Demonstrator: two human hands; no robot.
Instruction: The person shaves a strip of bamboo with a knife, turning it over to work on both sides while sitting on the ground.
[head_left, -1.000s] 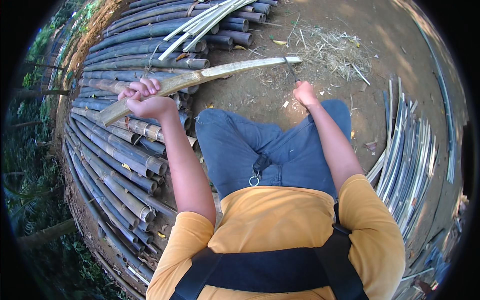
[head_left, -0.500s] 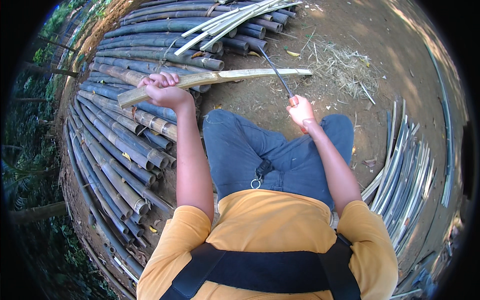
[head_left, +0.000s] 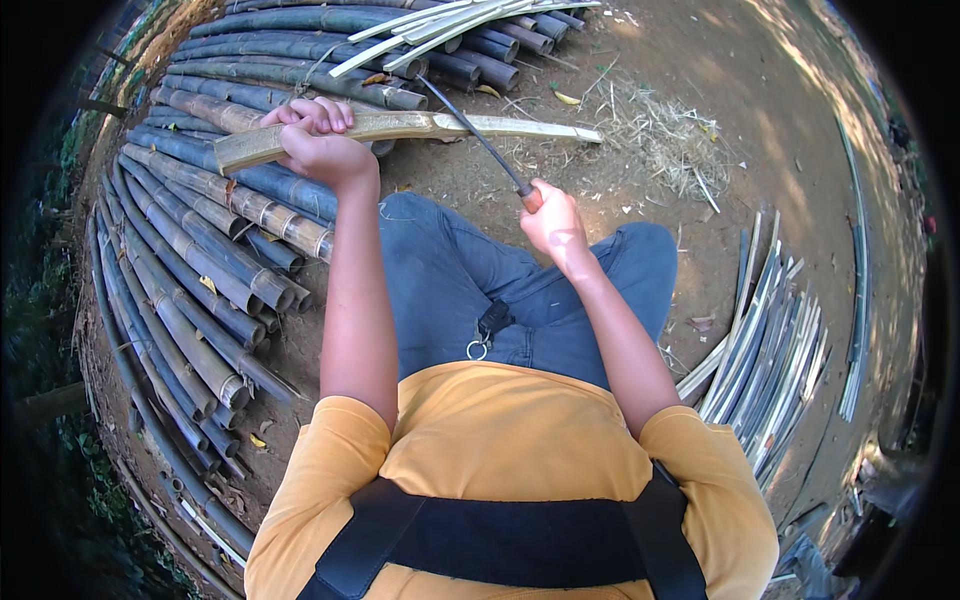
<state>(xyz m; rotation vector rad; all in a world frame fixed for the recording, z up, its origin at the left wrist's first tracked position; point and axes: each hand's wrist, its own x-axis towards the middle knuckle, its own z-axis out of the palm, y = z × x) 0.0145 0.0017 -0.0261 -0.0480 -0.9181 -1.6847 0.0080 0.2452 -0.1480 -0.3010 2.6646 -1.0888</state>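
Note:
My left hand (head_left: 328, 150) is closed around the thick end of a long, pale split bamboo piece (head_left: 530, 128). The piece lies crosswise above my knees, and its far end narrows toward the right. In my right hand (head_left: 555, 222) is a knife (head_left: 493, 152) with a wooden handle, the fingers wrapped round it. Its thin dark blade slants up and left and crosses the bamboo near the middle. Whether the edge bites into the bamboo I cannot tell.
Bamboo poles (head_left: 215, 290) are stacked along the left and far side, with pale split strips (head_left: 440, 35) on top. Fine shavings (head_left: 660, 140) lie on the dirt beyond my right knee. A bundle of strips (head_left: 765, 350) rests at my right.
My right hand has drawn the knife left along the bamboo, from its thin right part to near the middle. The left hand keeps its hold. The whole view has shifted slightly.

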